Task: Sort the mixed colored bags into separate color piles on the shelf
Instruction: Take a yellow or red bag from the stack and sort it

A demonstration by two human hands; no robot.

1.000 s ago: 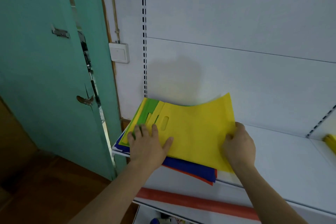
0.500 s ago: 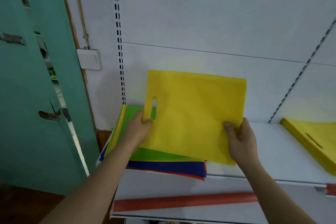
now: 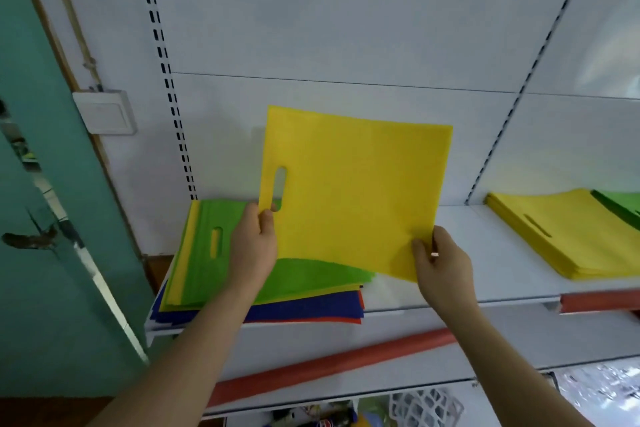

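Since a second ago the yellow bag (image 3: 356, 194) has come right off the stack and is now held up nearly upright in front of the white back panel (image 3: 346, 28), a bit further right than half a second back. Far left is a teal door (image 3: 41, 184), then a white wall switch (image 3: 105, 113). Mixed pile (image 3: 242, 288) sits on the shelf (image 3: 485, 253), green bag (image 3: 214, 236) on top, blue and red ones sticking out underneath. Left hand (image 3: 252, 246) pinches the yellow bag's lower left corner by the handle slot, fingers curled on it. Right hand (image 3: 441, 262) grips the lower right corner, thumb on front. Further right, a sorted yellow pile (image 3: 568, 232) lies flat, with some green just past it.
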